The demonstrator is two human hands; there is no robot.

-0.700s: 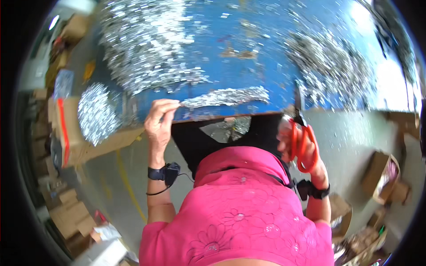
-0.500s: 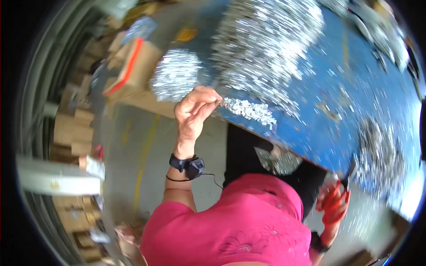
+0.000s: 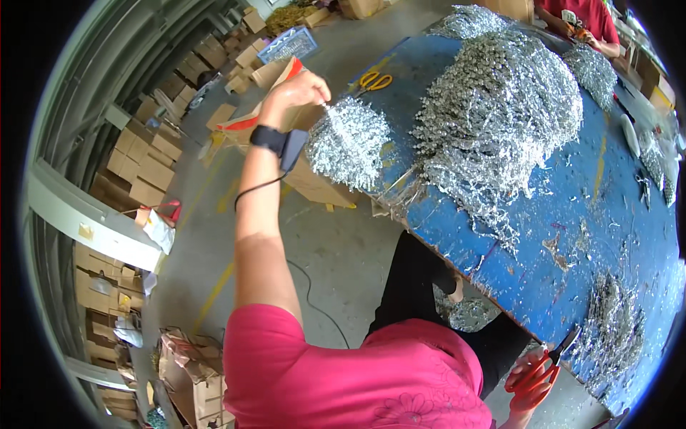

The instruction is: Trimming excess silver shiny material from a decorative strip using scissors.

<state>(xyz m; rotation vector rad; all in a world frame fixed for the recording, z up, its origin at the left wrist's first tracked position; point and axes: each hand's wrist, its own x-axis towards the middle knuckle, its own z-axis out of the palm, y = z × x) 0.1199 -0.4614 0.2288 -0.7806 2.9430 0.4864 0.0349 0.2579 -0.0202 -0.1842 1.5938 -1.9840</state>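
Observation:
My left hand (image 3: 304, 90) is stretched out to the far left, thumb and fingers pinched on the stem end of a silver tinsel sprig (image 3: 340, 123). The sprig lies against a bushy silver tinsel pile (image 3: 356, 154) at the table's left edge and is hard to tell apart from it. Low on the right, my right hand (image 3: 522, 406) grips red-handled scissors (image 3: 533, 382), their dark blades pointing up toward the table edge. A large heap of silver tinsel sprigs (image 3: 500, 107) covers the middle of the blue table (image 3: 457, 239).
Yellow-handled scissors (image 3: 375, 82) lie beyond the smaller pile. More tinsel (image 3: 611, 336) rests at the right edge. A cardboard box (image 3: 314, 184) stands by the table's left corner. Across the table, a person in a red shirt (image 3: 600, 21) handles something. Stacked cartons (image 3: 146, 164) line the left side.
My left hand has carried the sprig from over the near table edge, away and slightly left, to the smaller pile. The right hand still holds the scissors low on the right. The view has shifted.

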